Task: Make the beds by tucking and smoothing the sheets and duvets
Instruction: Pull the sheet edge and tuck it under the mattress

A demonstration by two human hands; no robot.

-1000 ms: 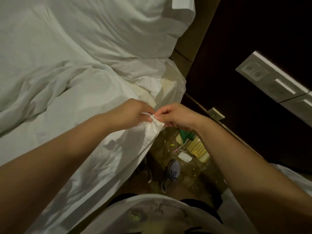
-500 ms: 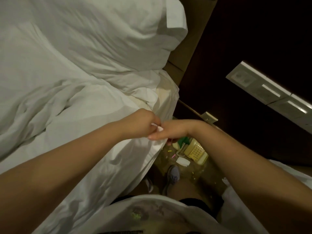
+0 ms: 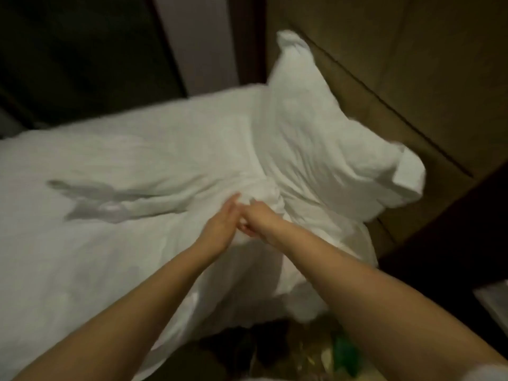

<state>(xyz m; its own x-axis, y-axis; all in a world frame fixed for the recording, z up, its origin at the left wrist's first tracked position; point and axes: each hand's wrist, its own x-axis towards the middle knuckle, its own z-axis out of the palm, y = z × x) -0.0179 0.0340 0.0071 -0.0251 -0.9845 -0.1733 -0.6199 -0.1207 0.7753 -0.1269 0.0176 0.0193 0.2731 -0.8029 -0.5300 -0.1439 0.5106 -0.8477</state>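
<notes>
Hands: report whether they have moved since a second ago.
Yes. The left hand and right hand went from the hanging side edge of the duvet inward, close up to the pillow.

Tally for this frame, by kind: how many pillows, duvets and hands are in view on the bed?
Pillows: 1, the white pillow
Duvets: 1, the white duvet
Hands: 2, the left hand and the right hand
Total: 4
</notes>
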